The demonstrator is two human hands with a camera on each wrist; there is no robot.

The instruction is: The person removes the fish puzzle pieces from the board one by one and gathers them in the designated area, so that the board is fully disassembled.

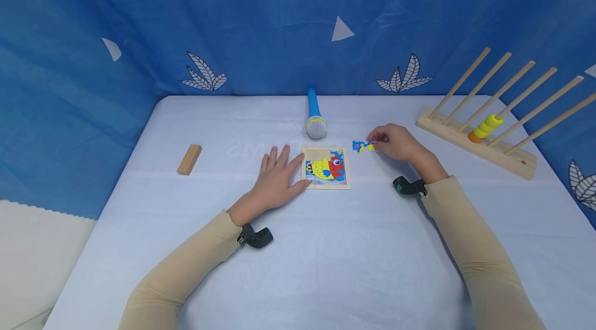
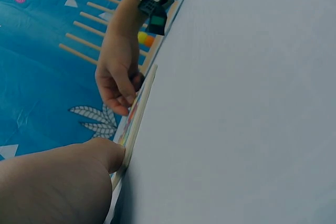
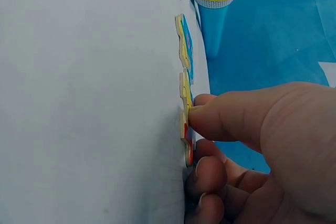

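The left hand (image 1: 274, 185) lies spread against the puzzle board (image 1: 318, 154) between both hands, while the right hand (image 1: 398, 143) pinches a puzzle piece (image 3: 185, 129), and the loose pieces (image 1: 360, 146) just beside it could scatter if that grip drags sideways.

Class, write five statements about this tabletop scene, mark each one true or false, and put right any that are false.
1. The left grip touches the puzzle tray at its left edge. True.
2. The right grip lies flat on the tray. False: it pinches a puzzle piece to the right of the tray.
3. The microphone lies beyond the tray, its mesh end towards the person. True.
4. Every peg carries beads. False: on the wooden rack, only one peg carries beads.
5. The tray is completely filled. False: bare wood shows at its upper left.
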